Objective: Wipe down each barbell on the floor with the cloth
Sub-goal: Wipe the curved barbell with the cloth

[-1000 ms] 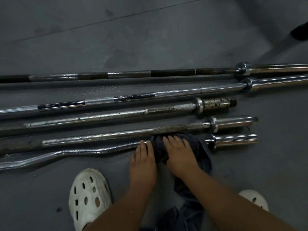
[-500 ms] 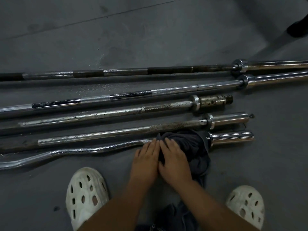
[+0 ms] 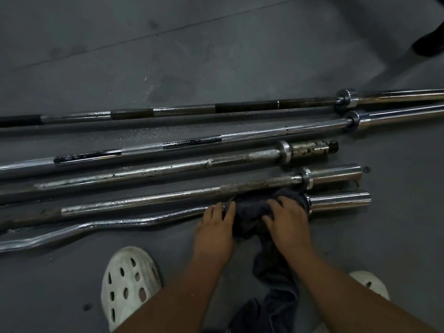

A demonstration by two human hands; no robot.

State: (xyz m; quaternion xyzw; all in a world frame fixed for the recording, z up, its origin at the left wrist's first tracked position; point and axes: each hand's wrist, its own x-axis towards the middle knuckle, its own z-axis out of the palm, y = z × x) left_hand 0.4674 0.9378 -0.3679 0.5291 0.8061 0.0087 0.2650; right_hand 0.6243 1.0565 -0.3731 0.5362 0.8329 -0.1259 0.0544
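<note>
Several barbells lie side by side on the grey floor. Nearest me is a curved chrome bar [image 3: 115,223] with a shiny sleeve [image 3: 338,201] at its right end. A dark cloth [image 3: 252,212] is wrapped over this bar just left of the sleeve collar. My right hand [image 3: 287,224] grips the cloth over the bar. My left hand [image 3: 215,229] lies on the bar beside the cloth's left edge, fingers curled over it. Behind it lie a rusty straight bar [image 3: 168,198], a spotted bar [image 3: 192,165] and two long bars [image 3: 240,137].
My white clogs [image 3: 128,283] stand on the floor on either side of my arms, the right one [image 3: 370,283] partly hidden. The cloth's loose end hangs down between my arms. A dark object [image 3: 430,43] sits at the top right corner.
My right hand has slid the cloth rightwards along the curved bar towards the sleeve collar, away from my left hand. My left hand has stayed at about the same spot.
</note>
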